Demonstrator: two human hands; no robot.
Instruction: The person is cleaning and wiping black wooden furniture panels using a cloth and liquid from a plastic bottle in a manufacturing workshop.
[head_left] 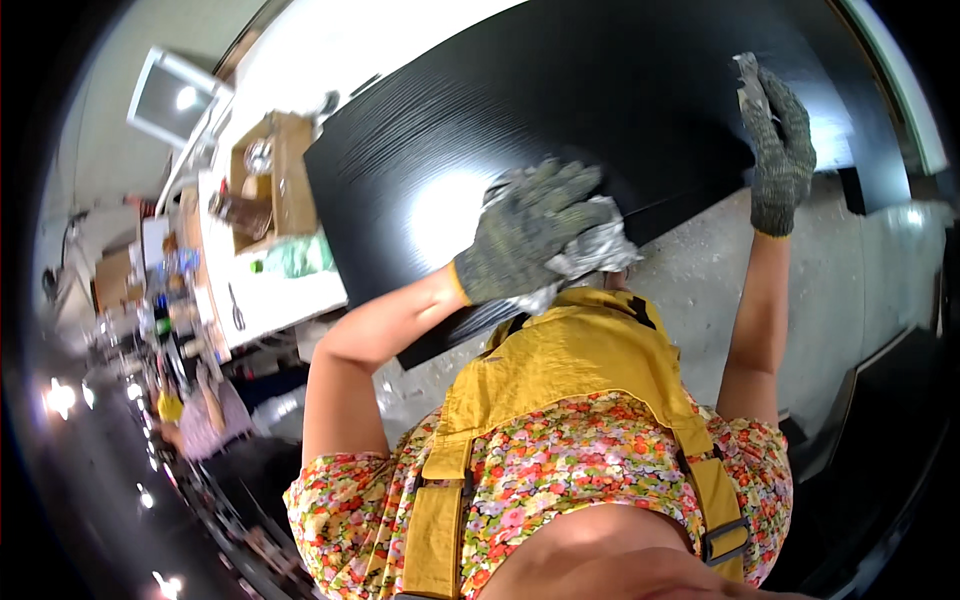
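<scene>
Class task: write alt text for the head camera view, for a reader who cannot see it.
Seen from above, a person in grey knit gloves works at a large glossy black panel: the left hand presses a crumpled silvery cloth on its near edge, while the right hand holds a small scraper-like tool to its surface. A cluttered white table stands to the left.
</scene>
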